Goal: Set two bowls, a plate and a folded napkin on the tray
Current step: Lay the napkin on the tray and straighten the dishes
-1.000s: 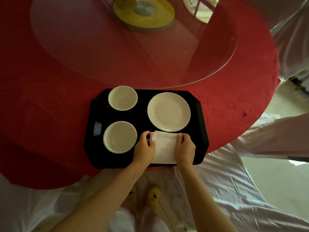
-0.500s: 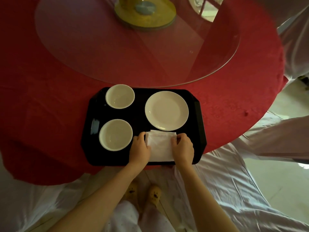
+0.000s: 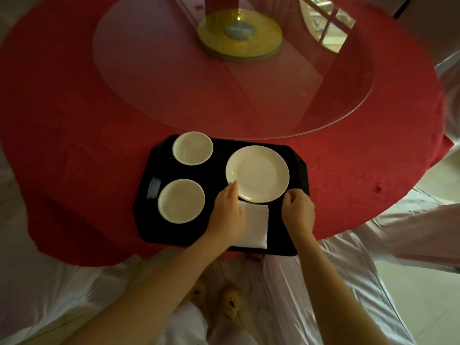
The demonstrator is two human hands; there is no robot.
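A black tray sits at the near edge of the red table. On it are a small white bowl at the far left, a second white bowl nearer, and a white plate on the right. A folded white napkin lies flat just below the plate. My left hand rests flat over the napkin's left edge, fingertips at the plate's left rim. My right hand is loosely curled beside the napkin's right side, near the plate's lower right rim, holding nothing.
A glass turntable with a yellow hub covers the middle of the red tablecloth. White covered chairs stand to my right and close to my legs. My feet in yellow slippers show below the table edge.
Both hands have let go of the napkin's sides. The left slid forward to the plate's rim. The right moved off the napkin to its right. The napkin stays on the tray.
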